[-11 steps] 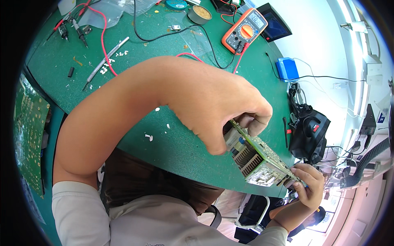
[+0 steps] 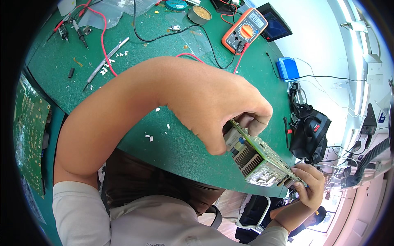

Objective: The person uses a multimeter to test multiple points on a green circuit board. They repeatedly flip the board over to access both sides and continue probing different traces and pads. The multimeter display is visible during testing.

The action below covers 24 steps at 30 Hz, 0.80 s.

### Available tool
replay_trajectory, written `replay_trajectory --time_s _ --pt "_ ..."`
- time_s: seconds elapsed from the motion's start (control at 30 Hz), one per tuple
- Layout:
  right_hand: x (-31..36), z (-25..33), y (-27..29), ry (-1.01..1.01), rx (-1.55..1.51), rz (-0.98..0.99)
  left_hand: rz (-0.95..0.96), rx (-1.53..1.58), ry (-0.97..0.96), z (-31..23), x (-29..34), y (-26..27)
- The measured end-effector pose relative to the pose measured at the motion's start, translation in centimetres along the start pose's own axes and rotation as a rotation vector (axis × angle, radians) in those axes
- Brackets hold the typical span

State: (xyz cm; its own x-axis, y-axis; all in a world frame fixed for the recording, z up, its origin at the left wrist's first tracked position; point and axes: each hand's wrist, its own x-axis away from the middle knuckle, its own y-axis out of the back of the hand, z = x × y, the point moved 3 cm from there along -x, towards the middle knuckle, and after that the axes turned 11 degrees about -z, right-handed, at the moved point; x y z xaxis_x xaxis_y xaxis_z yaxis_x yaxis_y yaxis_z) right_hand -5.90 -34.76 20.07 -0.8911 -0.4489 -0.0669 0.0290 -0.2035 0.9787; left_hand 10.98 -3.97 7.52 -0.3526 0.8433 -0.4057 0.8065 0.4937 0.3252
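Observation:
A green circuit board (image 2: 269, 152) is held tilted on edge over the front right edge of the bench. Finned heat sinks (image 2: 248, 161) and other components stand out from its near side, and the far face shows rows of solder points. My left hand (image 2: 230, 102) reaches across from the left and is closed round the board's upper end, thumb on the component side and fingers on the soldered side. At the lower right end, my right hand (image 2: 310, 184) pinches the corner between thumb and fingers. The parts under my left palm are hidden.
An orange multimeter (image 2: 245, 32) lies at the back with red and black leads across the green bench (image 2: 164, 131). A pen-like metal tool (image 2: 106, 61), white scraps, and a round tin (image 2: 200, 14) lie beyond my arm. A black case (image 2: 310, 135) stands right. Another board (image 2: 30, 135) is far left.

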Motion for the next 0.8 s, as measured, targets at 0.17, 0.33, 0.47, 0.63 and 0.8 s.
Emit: replay_trajectory --time_s 0.17,0.33,0.47,0.63,0.8 --pt "0.06 0.00 0.06 -0.001 0.006 0.008 -0.003 -0.010 -0.010 -0.03 0.01 0.01" --pt "0.13 -0.05 0.08 -0.003 0.007 0.015 -0.005 -0.025 -0.021 -0.09 0.00 -0.01" --pt "0.20 0.00 0.08 -0.005 0.015 0.022 -0.006 -0.027 -0.033 -0.12 0.01 0.01" --pt "0.23 0.08 0.00 -0.015 0.016 0.000 0.000 -0.030 -0.038 -0.08 -0.06 -0.02" --pt "0.21 0.09 -0.18 0.002 0.024 -0.036 -0.011 -0.024 -0.035 0.13 -0.01 -0.03"
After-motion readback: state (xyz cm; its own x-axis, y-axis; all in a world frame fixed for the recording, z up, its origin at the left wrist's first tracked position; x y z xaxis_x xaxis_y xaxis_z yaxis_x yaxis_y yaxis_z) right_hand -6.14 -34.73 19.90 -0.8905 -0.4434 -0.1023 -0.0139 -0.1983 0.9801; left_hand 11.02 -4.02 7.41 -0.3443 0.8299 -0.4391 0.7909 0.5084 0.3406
